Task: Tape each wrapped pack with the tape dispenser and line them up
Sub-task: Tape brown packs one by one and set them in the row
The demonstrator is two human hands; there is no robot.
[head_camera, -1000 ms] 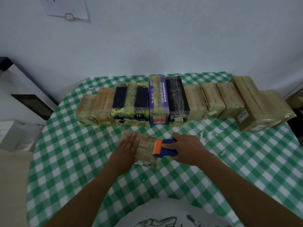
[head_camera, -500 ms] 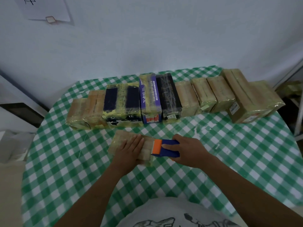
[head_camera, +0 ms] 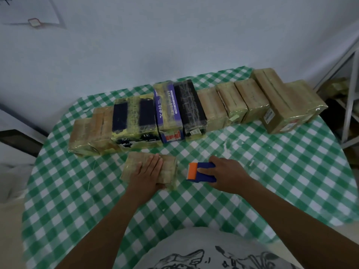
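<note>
Left hand (head_camera: 147, 172) lies flat, fingers straight, pressing down on the one loose wrapped pack (head_camera: 170, 166), front middle of the table. Right hand (head_camera: 227, 173) grips the single blue-and-orange tape dispenser (head_camera: 202, 172), which is on the green checked tablecloth (head_camera: 272, 181) just beside that pack, orange end toward it, not touching. Behind, close to the loose pack: row of packs (head_camera: 194, 109) side by side, ten by count. Metal rack (head_camera: 349, 90) far right. One paper sheet (head_camera: 29, 10) on wall.

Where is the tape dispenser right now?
Head view, just right of centre: the tape dispenser sits in the right hand, beside the pack under the left hand.
</note>
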